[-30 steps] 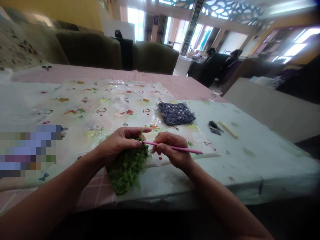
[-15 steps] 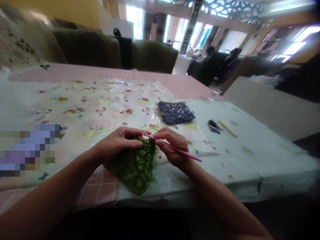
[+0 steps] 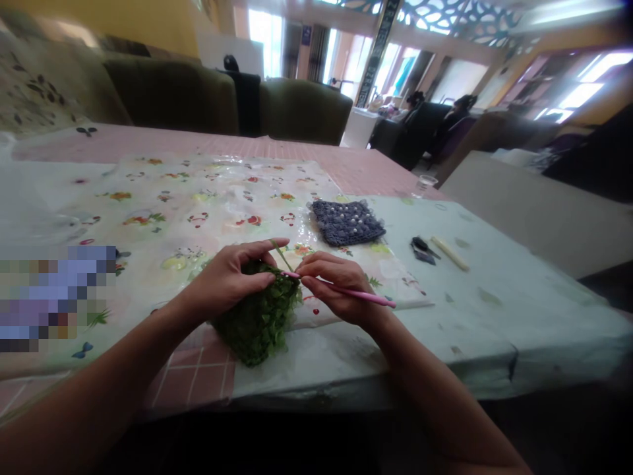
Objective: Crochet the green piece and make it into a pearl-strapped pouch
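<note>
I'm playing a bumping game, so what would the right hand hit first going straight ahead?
Probably the green piece, just past the right hand's fingertips, then the left hand; depth is hard to judge.

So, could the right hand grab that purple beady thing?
Probably yes: the purple beaded piece lies just beyond the right hand, with nothing seen between them. But that hand holds the pink hook, which might need putting down.

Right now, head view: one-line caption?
Left hand holds green crochet piece, right hand a pink hook; beaded dark piece lies beyond.
</note>
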Demonstrator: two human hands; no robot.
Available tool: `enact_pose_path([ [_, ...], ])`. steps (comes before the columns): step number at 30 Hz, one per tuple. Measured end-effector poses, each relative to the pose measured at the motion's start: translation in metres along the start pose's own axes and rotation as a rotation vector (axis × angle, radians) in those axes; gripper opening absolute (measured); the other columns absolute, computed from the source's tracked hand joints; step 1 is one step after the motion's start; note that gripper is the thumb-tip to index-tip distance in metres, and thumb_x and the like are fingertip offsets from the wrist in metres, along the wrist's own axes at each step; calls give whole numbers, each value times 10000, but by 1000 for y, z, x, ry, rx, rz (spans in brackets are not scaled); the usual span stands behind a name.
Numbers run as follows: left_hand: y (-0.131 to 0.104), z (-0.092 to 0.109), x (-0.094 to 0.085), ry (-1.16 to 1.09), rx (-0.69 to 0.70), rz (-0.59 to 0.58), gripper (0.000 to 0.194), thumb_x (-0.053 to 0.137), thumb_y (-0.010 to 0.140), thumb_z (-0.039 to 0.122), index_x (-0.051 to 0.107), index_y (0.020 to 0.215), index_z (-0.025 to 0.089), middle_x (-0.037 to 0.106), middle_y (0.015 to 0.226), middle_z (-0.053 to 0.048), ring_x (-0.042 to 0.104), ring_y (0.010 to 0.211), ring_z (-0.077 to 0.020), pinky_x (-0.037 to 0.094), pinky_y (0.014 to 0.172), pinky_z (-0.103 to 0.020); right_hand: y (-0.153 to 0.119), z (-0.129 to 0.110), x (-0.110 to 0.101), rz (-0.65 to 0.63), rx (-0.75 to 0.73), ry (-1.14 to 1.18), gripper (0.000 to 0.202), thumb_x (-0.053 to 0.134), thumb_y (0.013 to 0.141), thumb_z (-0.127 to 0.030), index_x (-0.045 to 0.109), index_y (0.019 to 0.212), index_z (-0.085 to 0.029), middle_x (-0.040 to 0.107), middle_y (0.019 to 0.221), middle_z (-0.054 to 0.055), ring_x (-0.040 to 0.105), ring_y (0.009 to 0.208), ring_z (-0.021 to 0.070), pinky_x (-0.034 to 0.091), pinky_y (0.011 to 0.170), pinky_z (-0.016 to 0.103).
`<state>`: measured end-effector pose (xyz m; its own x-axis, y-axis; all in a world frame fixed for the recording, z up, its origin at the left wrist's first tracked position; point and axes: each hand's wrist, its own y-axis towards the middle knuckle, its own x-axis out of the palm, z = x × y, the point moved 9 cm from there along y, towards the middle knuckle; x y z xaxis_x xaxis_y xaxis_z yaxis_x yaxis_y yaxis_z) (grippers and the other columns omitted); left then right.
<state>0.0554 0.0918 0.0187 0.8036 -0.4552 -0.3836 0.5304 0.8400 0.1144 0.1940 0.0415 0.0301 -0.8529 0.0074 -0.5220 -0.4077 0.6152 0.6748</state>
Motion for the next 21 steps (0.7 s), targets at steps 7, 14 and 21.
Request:
enact_pose_path([
  [7, -10, 4, 7, 80, 48, 252, 378, 699, 771, 179, 707, 1148, 199, 668, 896, -4, 608, 916, -177, 426, 939, -295, -4, -16, 20, 95, -175, -613, 275, 453, 983, -215, 523, 717, -193, 537, 698, 31, 488, 689, 162, 437, 722, 307],
  [14, -12, -38, 45, -716, -356, 73, 606, 779, 724, 171, 618, 1308, 202, 674, 811, 6, 626, 728, -110, 490, 720, -219, -16, -31, 21, 309, -141, -820, 289, 455, 983, -199, 461, 694, -218, 459, 620, 2, 409, 581, 162, 349, 581, 299],
  [21, -8, -33, 41, -893, -431, -55, 574, 724, 689, 45, 657, 1245, 170, 735, 863, -40, 684, 735, -143, 534, 742, -249, -18, -28, 8, 299, -235, -399, 90, 574, 957, -267, 582, 918, -186, 638, 745, 34, 601, 685, 143, 478, 637, 250],
])
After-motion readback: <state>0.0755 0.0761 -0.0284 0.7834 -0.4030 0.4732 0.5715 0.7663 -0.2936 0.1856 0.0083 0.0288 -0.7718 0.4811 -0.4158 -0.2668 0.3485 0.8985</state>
